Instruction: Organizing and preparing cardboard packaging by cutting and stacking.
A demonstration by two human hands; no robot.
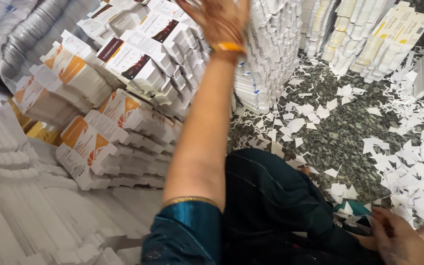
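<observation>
Left hand (220, 20): we raise it high at full reach, fingers spread wide and holding nothing, the palm against or just before the tall white stack of flat carton blanks (269, 54); contact we cannot tell, as the hand is blurred. An orange bangle (228, 47) sits at the wrist, a teal sleeve with a gold edge (186, 228) at the upper arm.

Right hand (401, 240): low at the bottom right, fingers curled among white paper offcuts (408, 181); whether it grips one we cannot tell.

Orange-and-white printed carton stacks (87, 142): on our left, leaning in tilted rows.

Brown-and-white printed carton stacks (128, 56): above those, just beside the raised hand.

Yellow-and-white carton stacks (388, 37): top right, well apart from both hands.

Speckled dark stone floor (339, 137): strewn with the offcuts, thickest on the right.

Dark teal garment over our knee (271, 196): between the two arms.
</observation>
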